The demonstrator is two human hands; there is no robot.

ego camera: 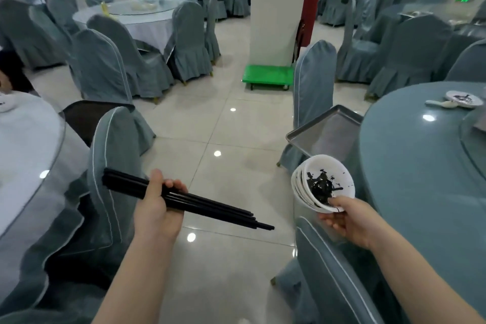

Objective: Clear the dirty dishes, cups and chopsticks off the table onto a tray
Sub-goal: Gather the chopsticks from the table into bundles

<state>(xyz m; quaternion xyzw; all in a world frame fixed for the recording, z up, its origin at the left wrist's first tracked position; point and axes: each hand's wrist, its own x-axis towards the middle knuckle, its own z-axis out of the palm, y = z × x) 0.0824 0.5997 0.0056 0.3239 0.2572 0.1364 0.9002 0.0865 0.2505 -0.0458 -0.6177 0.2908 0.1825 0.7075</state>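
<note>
My left hand grips a bundle of several black chopsticks, held level over the floor and pointing right. My right hand holds a tilted stack of small white dishes by the near rim; the top dish is smeared with dark sauce. A grey metal tray sits empty at the left edge of the round blue table, just beyond the dishes. On the far side of that table lie a dirty white plate and a white spoon.
Blue-covered chairs stand beside the tray, and another chair is at my left. A white-clothed table is at far left. A green cart sits by the white pillar. Tiled floor runs between the tables.
</note>
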